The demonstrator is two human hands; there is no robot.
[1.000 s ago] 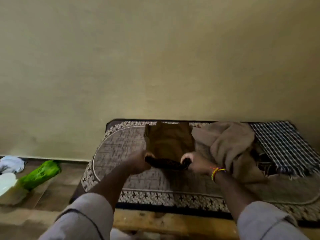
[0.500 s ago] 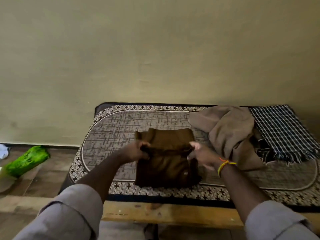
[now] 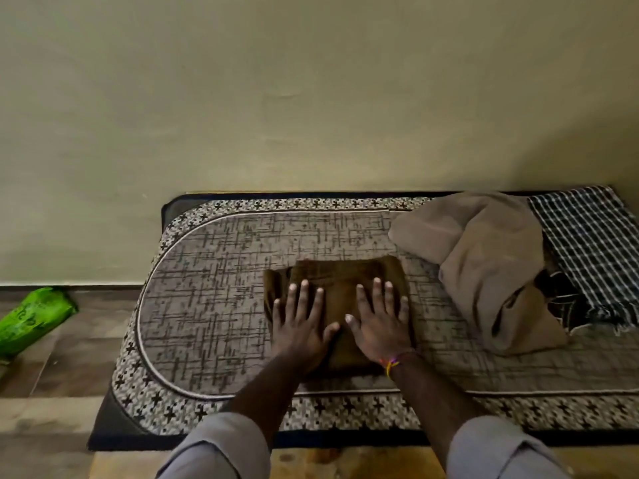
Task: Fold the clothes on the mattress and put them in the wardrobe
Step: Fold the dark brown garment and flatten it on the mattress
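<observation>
A folded dark brown garment (image 3: 340, 273) lies in the middle of the patterned mattress (image 3: 214, 288). My left hand (image 3: 301, 323) and my right hand (image 3: 380, 319) rest flat on top of it, side by side, fingers spread and holding nothing. A crumpled tan garment (image 3: 484, 257) lies to the right of it, partly over a dark patterned cloth (image 3: 560, 299). A blue and white checked cloth (image 3: 591, 243) lies at the far right. No wardrobe is in view.
The mattress lies against a plain yellowish wall (image 3: 311, 98), on a wooden frame (image 3: 345, 461). A green plastic packet (image 3: 31, 316) lies on the tiled floor (image 3: 62, 357) at the left.
My hands have folded the brown garment over toward me, let go of its edge, and now press flat on it. The view has tilted further down.
</observation>
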